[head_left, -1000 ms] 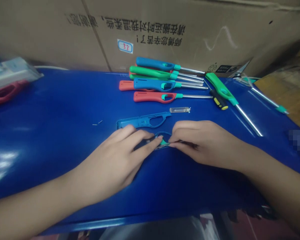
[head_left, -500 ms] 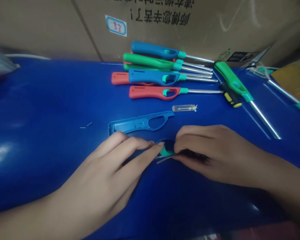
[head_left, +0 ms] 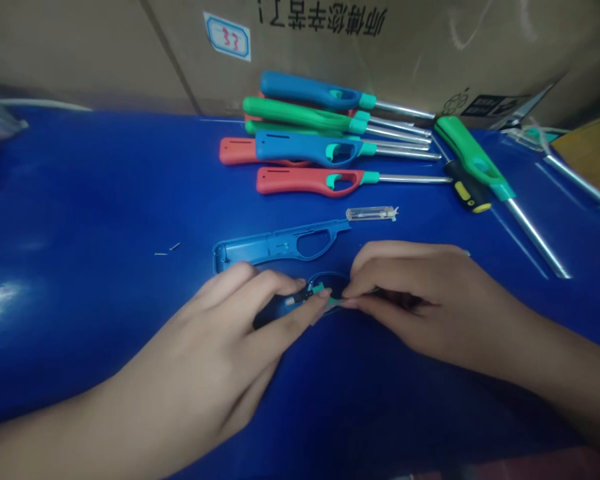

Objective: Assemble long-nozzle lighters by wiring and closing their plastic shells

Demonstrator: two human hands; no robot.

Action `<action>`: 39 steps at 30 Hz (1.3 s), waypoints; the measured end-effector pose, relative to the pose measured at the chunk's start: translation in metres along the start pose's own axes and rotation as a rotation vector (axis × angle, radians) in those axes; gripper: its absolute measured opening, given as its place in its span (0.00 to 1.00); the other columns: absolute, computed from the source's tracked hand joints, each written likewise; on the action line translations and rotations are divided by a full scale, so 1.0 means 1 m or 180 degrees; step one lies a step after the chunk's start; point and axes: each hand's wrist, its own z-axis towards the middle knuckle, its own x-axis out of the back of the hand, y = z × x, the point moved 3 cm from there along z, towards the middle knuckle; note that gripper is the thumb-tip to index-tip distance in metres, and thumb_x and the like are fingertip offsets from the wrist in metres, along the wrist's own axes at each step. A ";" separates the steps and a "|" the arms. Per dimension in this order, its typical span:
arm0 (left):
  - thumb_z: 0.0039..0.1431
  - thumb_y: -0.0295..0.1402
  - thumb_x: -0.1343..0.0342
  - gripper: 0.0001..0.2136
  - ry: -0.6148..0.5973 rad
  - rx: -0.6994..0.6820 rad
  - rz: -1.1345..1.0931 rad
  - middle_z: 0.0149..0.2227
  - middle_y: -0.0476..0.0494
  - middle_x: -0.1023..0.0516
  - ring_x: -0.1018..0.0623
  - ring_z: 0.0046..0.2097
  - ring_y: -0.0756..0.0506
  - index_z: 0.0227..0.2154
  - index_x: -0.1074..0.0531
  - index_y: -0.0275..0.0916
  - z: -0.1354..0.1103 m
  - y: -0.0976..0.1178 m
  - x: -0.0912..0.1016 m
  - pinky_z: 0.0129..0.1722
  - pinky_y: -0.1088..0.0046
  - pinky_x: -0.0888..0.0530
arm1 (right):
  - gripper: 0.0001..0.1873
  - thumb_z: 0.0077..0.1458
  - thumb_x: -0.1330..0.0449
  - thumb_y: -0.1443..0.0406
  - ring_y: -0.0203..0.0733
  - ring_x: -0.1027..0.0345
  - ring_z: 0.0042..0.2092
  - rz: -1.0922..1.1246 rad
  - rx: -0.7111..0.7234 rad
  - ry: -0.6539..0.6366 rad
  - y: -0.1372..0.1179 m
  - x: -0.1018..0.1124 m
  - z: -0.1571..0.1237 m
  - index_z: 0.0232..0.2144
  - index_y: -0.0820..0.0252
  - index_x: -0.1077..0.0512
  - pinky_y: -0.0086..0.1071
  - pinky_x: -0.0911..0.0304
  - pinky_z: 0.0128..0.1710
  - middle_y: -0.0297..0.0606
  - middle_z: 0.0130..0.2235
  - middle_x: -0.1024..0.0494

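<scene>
Both hands palm-down, wrists low, fingertips converging. Blue handle half [head_left: 325, 274] sits between them, under the fingertips. Table [head_left: 380, 407] spreads out left of left hand and bodyward of both. Box [head_left: 105, 53] walls off the far side, beyond the row of lighters [head_left: 305, 180]. Second half [head_left: 245, 252] just past left knuckles. Left hand [head_left: 230, 327]: thumb and index slightly apart, gripping the half at the green trigger [head_left: 319, 289]. Right hand [head_left: 410, 287]: fingertips pinched on a thin strip [head_left: 336, 303]; inside of grip hidden.
</scene>
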 end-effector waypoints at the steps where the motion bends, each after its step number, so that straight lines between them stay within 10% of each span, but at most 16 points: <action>1: 0.68 0.22 0.50 0.28 -0.0036 -0.0072 0.0140 0.55 0.36 0.28 0.30 0.47 0.38 0.70 0.36 0.42 0.001 0.001 0.000 0.44 0.57 0.25 | 0.06 0.64 0.35 0.72 0.30 0.29 0.35 0.0011 -0.0074 0.0015 0.001 0.001 0.000 0.35 0.58 0.23 0.25 0.38 0.35 0.30 0.36 0.22; 11: 0.64 0.21 0.49 0.29 -0.0113 -0.0266 0.1139 0.62 0.29 0.28 0.28 0.54 0.32 0.68 0.34 0.32 0.002 0.015 -0.001 0.51 0.52 0.25 | 0.04 0.61 0.31 0.65 0.33 0.28 0.37 0.0603 0.0427 -0.0575 0.001 0.016 0.004 0.39 0.59 0.22 0.27 0.33 0.37 0.37 0.43 0.22; 19: 0.68 0.22 0.50 0.27 -0.0029 -0.0243 0.0801 0.67 0.36 0.29 0.29 0.60 0.35 0.69 0.35 0.38 -0.001 0.007 -0.003 0.56 0.54 0.28 | 0.03 0.62 0.37 0.67 0.39 0.32 0.31 -0.0850 0.0019 0.1000 0.034 0.045 0.008 0.37 0.58 0.22 0.34 0.37 0.31 0.38 0.37 0.21; 26: 0.71 0.23 0.52 0.23 0.0103 -0.0331 0.0632 0.67 0.39 0.26 0.27 0.61 0.34 0.67 0.33 0.37 0.003 -0.002 -0.003 0.56 0.52 0.27 | 0.07 0.61 0.36 0.63 0.39 0.33 0.31 -0.1043 -0.0183 0.0575 0.060 0.046 0.010 0.40 0.58 0.21 0.34 0.36 0.30 0.40 0.39 0.22; 39: 0.73 0.35 0.43 0.19 0.1182 0.0238 -0.0577 0.59 0.39 0.21 0.22 0.59 0.45 0.62 0.27 0.34 0.007 0.000 0.023 0.62 0.71 0.27 | 0.05 0.68 0.37 0.66 0.45 0.25 0.45 -0.1162 0.0432 0.0906 -0.010 0.026 0.002 0.45 0.56 0.26 0.37 0.30 0.42 0.42 0.46 0.20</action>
